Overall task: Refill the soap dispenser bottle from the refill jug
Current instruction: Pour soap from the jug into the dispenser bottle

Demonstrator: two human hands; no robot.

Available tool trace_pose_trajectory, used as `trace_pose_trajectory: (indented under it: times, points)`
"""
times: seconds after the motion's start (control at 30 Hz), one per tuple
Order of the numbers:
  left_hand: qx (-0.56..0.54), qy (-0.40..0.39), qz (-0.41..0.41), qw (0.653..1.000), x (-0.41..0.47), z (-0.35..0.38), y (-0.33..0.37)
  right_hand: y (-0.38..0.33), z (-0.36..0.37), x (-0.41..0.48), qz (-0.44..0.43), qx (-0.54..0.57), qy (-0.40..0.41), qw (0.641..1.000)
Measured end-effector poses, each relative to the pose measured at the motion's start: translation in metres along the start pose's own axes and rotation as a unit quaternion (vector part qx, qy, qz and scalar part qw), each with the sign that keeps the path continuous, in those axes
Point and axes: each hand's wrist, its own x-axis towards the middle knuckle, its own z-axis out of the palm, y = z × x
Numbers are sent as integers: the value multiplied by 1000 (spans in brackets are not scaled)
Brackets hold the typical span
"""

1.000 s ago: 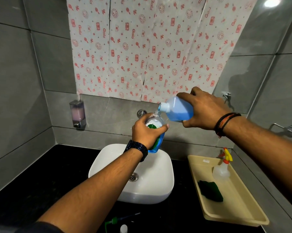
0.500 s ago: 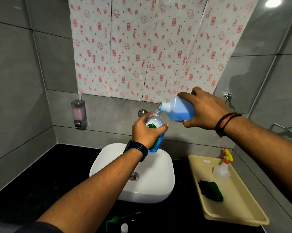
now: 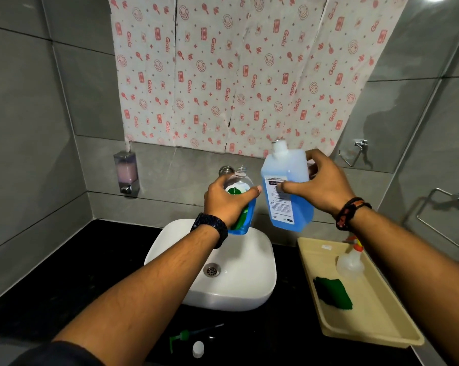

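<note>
Since 1 second ago the refill jug (image 3: 286, 191) has swung from a tipped pouring position, mouth at the bottle neck, to upright, open neck pointing up. Right hand (image 3: 322, 186) grips the jug from its right side, fingers wrapped across the back and thumb pressed on the white label at the front. Jug is partly full of blue liquid and sits just beside the soap dispenser bottle (image 3: 240, 199), the 2 close together but whether they touch cannot be told. Left hand (image 3: 225, 200) is clamped around the bottle, thumb across its green label, holding it roughly upright above the rear edge of the white sink (image 3: 239, 286). Bottle neck is uncapped; blue liquid shows in its lower part. On the black counter (image 3: 64, 273) near the front edge lie the green pump head (image 3: 182, 336) with its tube and a small white cap (image 3: 198, 348). To the right, a beige tray (image 3: 376, 336) holds a spray bottle (image 3: 351, 262) and a green scrub pad (image 3: 332, 293)
</note>
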Motion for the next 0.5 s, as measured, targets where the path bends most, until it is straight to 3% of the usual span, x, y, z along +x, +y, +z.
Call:
trace_pose_trajectory:
  times: [0.23,0.5]
  points:
    - [18,17,-71,997,-17,-22,-53,32,40,-28,50,59,-22,997]
    - [-21,32,-87,996,-3,-22,-41,27,49,-19,31,59,-33,997]
